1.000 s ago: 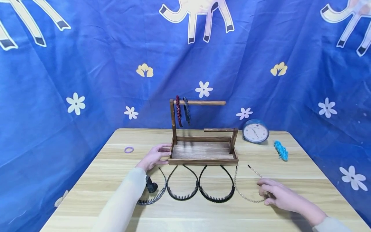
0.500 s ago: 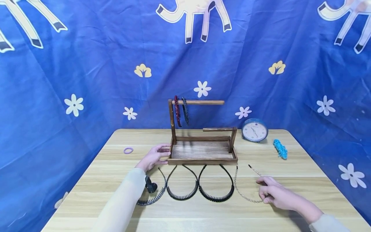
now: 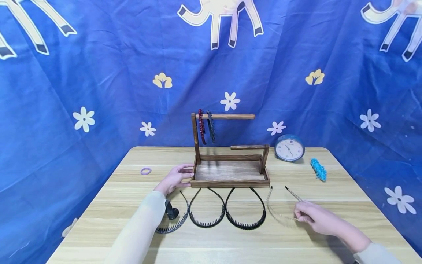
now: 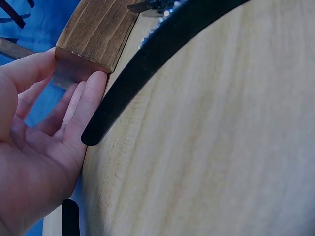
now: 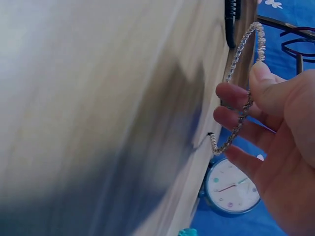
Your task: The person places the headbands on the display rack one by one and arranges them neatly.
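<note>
My right hand [image 3: 316,218] pinches a thin beaded headband [image 5: 239,51] between thumb and fingers. In the head view its near curve is tilted up off the table, while its ends point toward the back. My left hand [image 3: 174,179] rests against the left end of a wooden rack [image 3: 230,184], with extended fingers touching the end face in the left wrist view. On the rack's upper bar hang a red headband [image 3: 202,126] and a blue-grey one. A glittery toothed headband [image 3: 173,229] and two black toothed headbands [image 3: 245,226] lie in a row before the rack.
A blue round clock [image 3: 290,148] stands behind the rack's right end. Nearby lies a turquoise bundle of yarn-like cord [image 3: 318,169]. A purple ring [image 3: 146,171] sits on the table's left side. The blue cloth backdrop [image 3: 191,88] rises behind the table.
My right fingers have closed on the beaded headband and its near curve has come up off the table. My left hand has stayed against the rack.
</note>
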Demonstrator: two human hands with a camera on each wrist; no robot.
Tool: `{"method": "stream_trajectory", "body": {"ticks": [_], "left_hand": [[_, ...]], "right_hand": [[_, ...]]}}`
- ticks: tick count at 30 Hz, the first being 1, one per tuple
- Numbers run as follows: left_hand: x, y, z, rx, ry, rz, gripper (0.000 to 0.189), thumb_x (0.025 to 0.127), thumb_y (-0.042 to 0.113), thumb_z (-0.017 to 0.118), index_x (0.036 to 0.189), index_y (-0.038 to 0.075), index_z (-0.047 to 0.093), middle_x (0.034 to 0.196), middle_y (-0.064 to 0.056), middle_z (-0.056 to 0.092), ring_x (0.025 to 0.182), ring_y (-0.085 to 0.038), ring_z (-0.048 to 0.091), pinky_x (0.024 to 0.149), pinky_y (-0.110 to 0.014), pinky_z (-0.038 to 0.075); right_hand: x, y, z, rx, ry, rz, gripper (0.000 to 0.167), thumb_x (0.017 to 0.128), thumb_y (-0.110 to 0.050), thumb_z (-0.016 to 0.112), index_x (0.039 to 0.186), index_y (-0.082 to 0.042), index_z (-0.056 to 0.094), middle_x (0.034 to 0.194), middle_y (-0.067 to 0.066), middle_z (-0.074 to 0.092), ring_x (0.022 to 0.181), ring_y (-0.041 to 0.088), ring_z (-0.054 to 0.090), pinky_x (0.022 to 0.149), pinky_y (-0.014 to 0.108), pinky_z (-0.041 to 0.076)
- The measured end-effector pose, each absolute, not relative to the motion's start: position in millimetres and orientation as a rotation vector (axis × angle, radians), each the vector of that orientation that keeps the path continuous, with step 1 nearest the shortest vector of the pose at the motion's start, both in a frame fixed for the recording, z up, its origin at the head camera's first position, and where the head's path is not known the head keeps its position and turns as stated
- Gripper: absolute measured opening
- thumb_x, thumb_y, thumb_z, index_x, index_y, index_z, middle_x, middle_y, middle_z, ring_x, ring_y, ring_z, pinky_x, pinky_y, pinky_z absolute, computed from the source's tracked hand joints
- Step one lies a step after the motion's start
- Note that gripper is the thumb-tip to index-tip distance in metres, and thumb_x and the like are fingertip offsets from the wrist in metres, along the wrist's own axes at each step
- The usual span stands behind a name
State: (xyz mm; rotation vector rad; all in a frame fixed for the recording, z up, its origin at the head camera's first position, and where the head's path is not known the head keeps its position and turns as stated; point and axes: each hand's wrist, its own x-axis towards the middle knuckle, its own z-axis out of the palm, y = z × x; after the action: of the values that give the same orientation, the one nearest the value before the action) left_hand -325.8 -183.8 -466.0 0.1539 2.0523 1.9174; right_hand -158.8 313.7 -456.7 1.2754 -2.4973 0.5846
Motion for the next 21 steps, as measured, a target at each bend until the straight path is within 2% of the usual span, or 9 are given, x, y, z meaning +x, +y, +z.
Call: {"method": "stream_trajectory", "body": {"ticks": [5,9,16,21], "left_hand": [[-326,-184,-466,0.145,2.037,1.925,0.054,0.09,0.004,0.058,0.14,0.009,0.039,0.138,-0.023,0.036,0.107,-0.03,0.051,0.079,-0.042,0.055],[-325,-185,-466,0.15,2.034,1.927,0.055,0.09,0.005,0.059,0.141,0.009,0.038,0.138,-0.023,0.035,0.108,-0.03,0.05,0.08,-0.043,0.055],[-326,-184,-467,0.156,2.05,1.931,0.055,0.088,0.008,0.062,0.139,0.01,0.041,0.136,-0.021,0.038,0.111,-0.031,0.049,0.079,-0.04,0.055],[-326,-184,-468,0.144,2.058,1.934,0.054,0.087,0.008,0.063,0.138,0.011,0.043,0.135,-0.02,0.039,0.108,-0.029,0.051,0.078,-0.04,0.055]], "right_hand": [[-159,313,-449,1.228,-2.569,0.743,0.031,0.079,0.004,0.065,0.083,-0.019,0.046,0.072,-0.01,0.048,0.067,-0.002,0.044,0.053,0.015,0.043],[-159,311,-445,1.181,-2.594,0.86,0.026,0.082,0.003,0.063,0.085,-0.018,0.049,0.073,-0.009,0.051,0.065,0.002,0.048,0.053,0.017,0.044],[-160,309,-444,1.107,-2.591,1.064,0.018,0.087,0.005,0.057,0.088,-0.012,0.051,0.076,-0.002,0.057,0.07,0.012,0.057,0.058,0.024,0.051],[-161,309,-443,1.057,-2.574,1.258,0.014,0.089,0.006,0.053,0.096,-0.005,0.056,0.078,0.007,0.061,0.071,0.017,0.061,0.06,0.029,0.056]]}}
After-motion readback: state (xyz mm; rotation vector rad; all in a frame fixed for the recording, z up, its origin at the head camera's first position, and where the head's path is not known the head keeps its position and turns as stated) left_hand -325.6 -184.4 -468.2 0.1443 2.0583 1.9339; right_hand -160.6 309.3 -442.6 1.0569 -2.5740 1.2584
